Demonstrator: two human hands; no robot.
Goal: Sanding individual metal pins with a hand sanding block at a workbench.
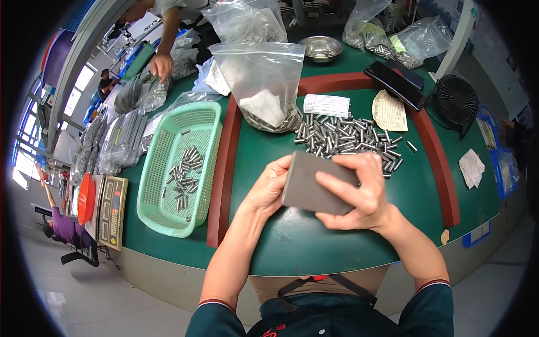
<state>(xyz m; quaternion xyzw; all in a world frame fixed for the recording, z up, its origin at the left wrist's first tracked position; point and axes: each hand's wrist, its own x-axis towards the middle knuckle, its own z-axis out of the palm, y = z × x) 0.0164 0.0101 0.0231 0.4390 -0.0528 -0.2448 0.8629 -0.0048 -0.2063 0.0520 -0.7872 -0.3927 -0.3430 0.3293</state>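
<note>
Between my hands, above the green tabletop, is a flat dark grey rectangular block (pixel 303 185), tilted; I cannot tell its material. My left hand (pixel 268 188) grips its left edge, thumb and fingers closed on it. Across its top face lie fingers of my right hand (pixel 365 196), which grasps the right end. Just beyond the block spreads a pile of short shiny metal pins (pixel 342 135). More such pins (pixel 185 177) lie in the light green perforated basket (pixel 147 185) to my left.
Dark red rails (pixel 223 185) frame the work area. Beyond it stand a zip bag of metal parts (pixel 264 84), a steel bowl (pixel 321 48), black phones (pixel 396 84) and a small fan (pixel 456 101). A scale (pixel 112 210) sits far left. A co-worker's hand (pixel 161 64) reaches among bags.
</note>
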